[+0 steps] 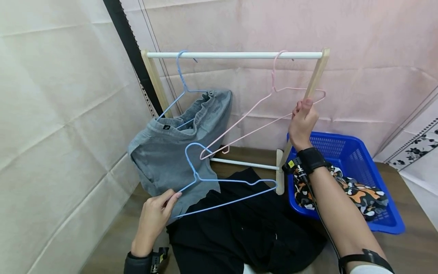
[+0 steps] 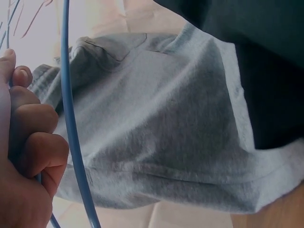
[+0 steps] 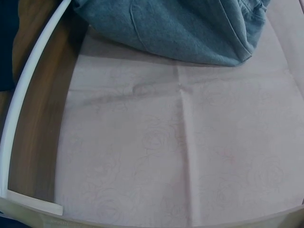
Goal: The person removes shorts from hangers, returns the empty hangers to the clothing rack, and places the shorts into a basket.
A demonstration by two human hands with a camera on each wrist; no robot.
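Note:
My left hand (image 1: 154, 215) grips a light-blue wire hanger (image 1: 232, 180) by its left corner, in front of the rack and over a black garment (image 1: 232, 232). In the left wrist view the fingers curl round the hanger's wire (image 2: 71, 109). My right hand (image 1: 303, 123) grips the rack's right wooden post (image 1: 316, 74); it is out of sight in the right wrist view. An unladen pink hanger (image 1: 246, 113) hooks on the rail, tilted, its right end close to that hand. Grey shorts (image 1: 178, 152) hang at the left on another blue hanger (image 1: 180, 68).
The rack's white rail (image 1: 236, 55) spans two wooden posts, with a lower white bar (image 1: 246, 164) near the table (image 1: 113, 243). To the right stands a blue basket (image 1: 386, 198) with a camouflage-patterned garment (image 1: 359, 194) inside. Cloth-covered walls (image 1: 68, 95) stand behind and at the left.

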